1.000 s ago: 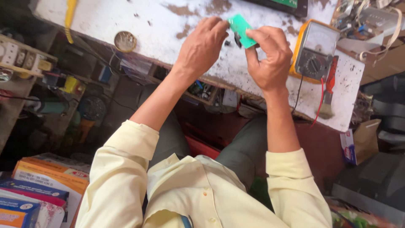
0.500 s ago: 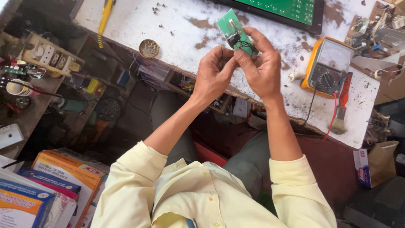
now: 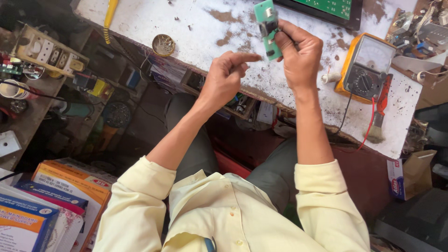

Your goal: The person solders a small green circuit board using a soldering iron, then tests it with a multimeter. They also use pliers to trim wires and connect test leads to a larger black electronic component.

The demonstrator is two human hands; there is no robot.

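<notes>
Nearest, a pale yellow shirt [image 3: 224,219] with rolled sleeves fills the lower middle, and a stack of coloured boxes [image 3: 44,205] lies at the near left. Above the lap, the left hand [image 3: 226,77] hangs free over the bench edge, loosely curled with its forefinger pointing right, holding nothing. Just right of it, and apart from it, the right hand [image 3: 301,58] is clamped around the lower end of a small green circuit board [image 3: 267,25], held upright above the worn white bench [image 3: 210,32]. Further right on the bench sit a yellow analogue meter [image 3: 366,67] and a red-handled brush [image 3: 379,109]. At the far left lie a small round tin [image 3: 163,45] and a yellow tool handle [image 3: 110,16]
</notes>
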